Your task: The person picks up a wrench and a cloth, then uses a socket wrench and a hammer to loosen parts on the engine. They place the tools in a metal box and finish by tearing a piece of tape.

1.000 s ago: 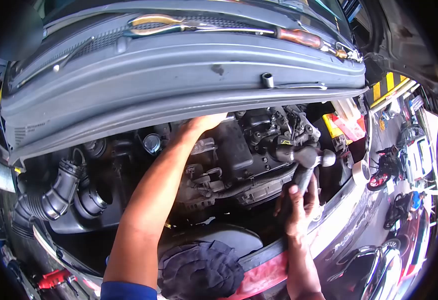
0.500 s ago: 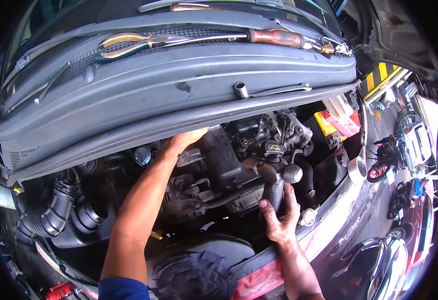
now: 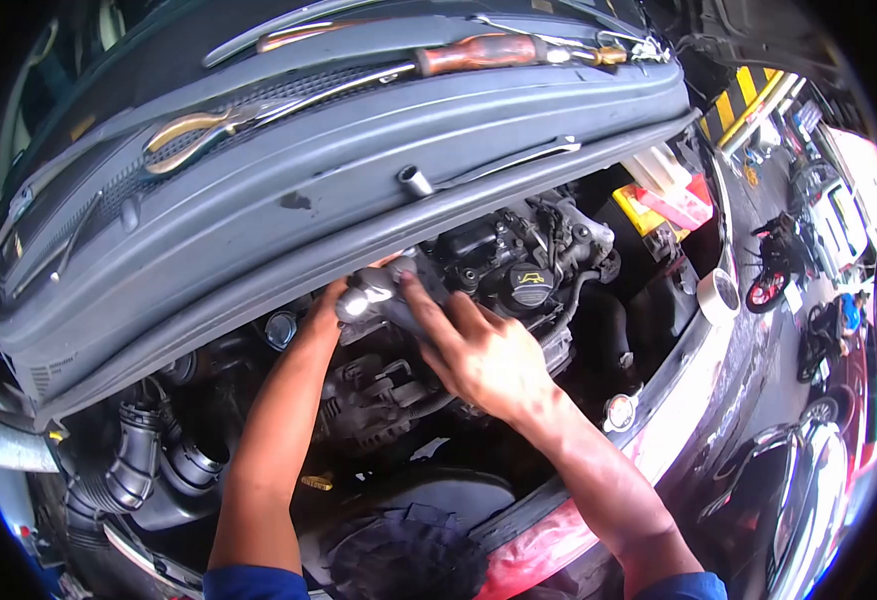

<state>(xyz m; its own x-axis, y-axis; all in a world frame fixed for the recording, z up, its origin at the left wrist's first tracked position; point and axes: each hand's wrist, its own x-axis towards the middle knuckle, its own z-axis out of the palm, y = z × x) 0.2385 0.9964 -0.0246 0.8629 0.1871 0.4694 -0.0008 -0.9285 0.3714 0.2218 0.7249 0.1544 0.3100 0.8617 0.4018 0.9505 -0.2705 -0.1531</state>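
My right hand [image 3: 489, 360] reaches in over the engine [image 3: 379, 400], closed around a dark curved pipe [image 3: 407, 312] with a shiny rounded end. That end overlaps my left hand [image 3: 344, 290] in this view. My left hand is under the edge of the cowl [image 3: 259, 235], its fingers mostly hidden by the cowl and the pipe. Just right of the pipe sits the black oil filler cap [image 3: 530, 284] with a yellow symbol.
On the cowl lie pliers [image 3: 184, 140], an orange-handled screwdriver [image 3: 479, 54], a socket [image 3: 415, 180] and a wrench [image 3: 519, 158]. A tape roll [image 3: 719, 296] and radiator cap [image 3: 620, 413] are at right. A dark cloth [image 3: 409, 555] covers the front.
My right hand has carried the pipe up and left, from above the engine's right side to beside my left hand. The left hand stays under the cowl edge. The view has shifted somewhat.
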